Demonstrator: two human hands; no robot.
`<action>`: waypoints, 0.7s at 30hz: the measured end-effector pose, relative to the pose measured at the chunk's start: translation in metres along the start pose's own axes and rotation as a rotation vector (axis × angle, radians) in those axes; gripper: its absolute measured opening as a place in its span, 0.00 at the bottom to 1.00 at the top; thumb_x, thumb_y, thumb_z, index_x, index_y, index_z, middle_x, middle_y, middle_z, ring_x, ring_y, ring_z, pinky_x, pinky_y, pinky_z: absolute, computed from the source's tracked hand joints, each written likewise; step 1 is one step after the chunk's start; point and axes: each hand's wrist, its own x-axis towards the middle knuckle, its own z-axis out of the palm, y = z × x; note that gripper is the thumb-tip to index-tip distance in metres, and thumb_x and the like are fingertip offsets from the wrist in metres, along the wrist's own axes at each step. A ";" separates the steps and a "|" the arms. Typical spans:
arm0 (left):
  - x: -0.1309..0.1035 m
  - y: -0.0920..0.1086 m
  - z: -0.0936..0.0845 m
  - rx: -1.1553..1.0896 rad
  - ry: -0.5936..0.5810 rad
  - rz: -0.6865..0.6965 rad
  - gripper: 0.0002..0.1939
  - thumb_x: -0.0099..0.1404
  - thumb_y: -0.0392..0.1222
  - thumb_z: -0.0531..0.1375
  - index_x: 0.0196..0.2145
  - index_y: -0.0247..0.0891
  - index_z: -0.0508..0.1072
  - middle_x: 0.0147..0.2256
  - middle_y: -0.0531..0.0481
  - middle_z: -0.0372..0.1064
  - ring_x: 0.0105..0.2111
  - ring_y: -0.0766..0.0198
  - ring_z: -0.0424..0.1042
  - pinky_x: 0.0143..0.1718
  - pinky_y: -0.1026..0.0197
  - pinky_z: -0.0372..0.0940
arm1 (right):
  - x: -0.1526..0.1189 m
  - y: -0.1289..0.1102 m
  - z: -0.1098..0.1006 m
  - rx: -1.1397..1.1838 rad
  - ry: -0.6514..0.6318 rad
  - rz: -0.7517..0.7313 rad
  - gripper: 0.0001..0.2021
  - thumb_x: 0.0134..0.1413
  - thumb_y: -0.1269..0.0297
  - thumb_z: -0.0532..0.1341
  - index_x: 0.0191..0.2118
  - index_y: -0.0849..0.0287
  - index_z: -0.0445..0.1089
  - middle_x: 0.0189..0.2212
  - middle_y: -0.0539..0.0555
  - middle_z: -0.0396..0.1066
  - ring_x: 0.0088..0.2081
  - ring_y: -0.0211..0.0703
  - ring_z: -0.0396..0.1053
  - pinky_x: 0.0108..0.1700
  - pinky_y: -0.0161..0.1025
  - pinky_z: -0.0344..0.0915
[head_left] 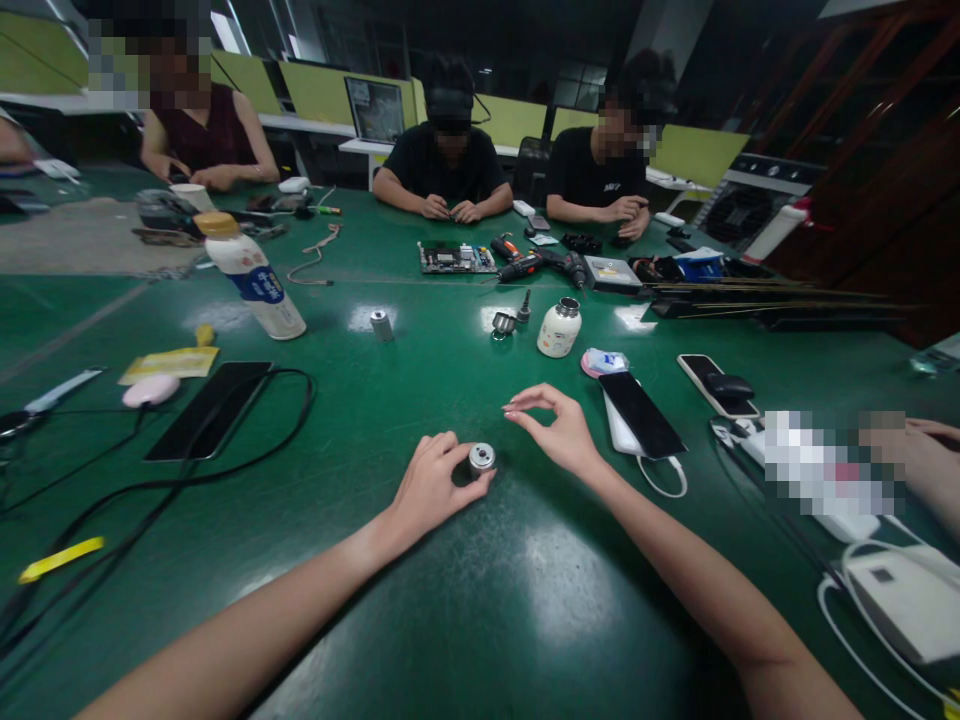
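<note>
My left hand (431,485) rests on the green table with thumb and fingers closed around a small silver metal cylinder (482,458). The cylinder stands upright, and dark holes show in its top face, like the end of a small motor. Above and to the right of it, my right hand (559,428) hovers with thumb and fingertips in a pinch. Something tiny may be between those fingertips, too small to make out. A similar silver cylinder (382,325) stands by itself farther back on the left.
Behind my hands are a white flask (559,328), its lid (503,325), a circuit board (457,258) and a power drill (559,265). A drink bottle (255,280) and tablet (212,410) lie left; phones (643,413) and cables lie right. Several people sit around the table.
</note>
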 end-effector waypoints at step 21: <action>0.000 0.000 0.000 -0.068 -0.026 -0.013 0.10 0.62 0.46 0.61 0.37 0.39 0.77 0.28 0.49 0.74 0.28 0.60 0.70 0.32 0.59 0.58 | -0.017 -0.027 0.014 -0.170 -0.169 -0.090 0.05 0.50 0.70 0.68 0.30 0.52 0.75 0.30 0.48 0.77 0.37 0.44 0.72 0.45 0.45 0.62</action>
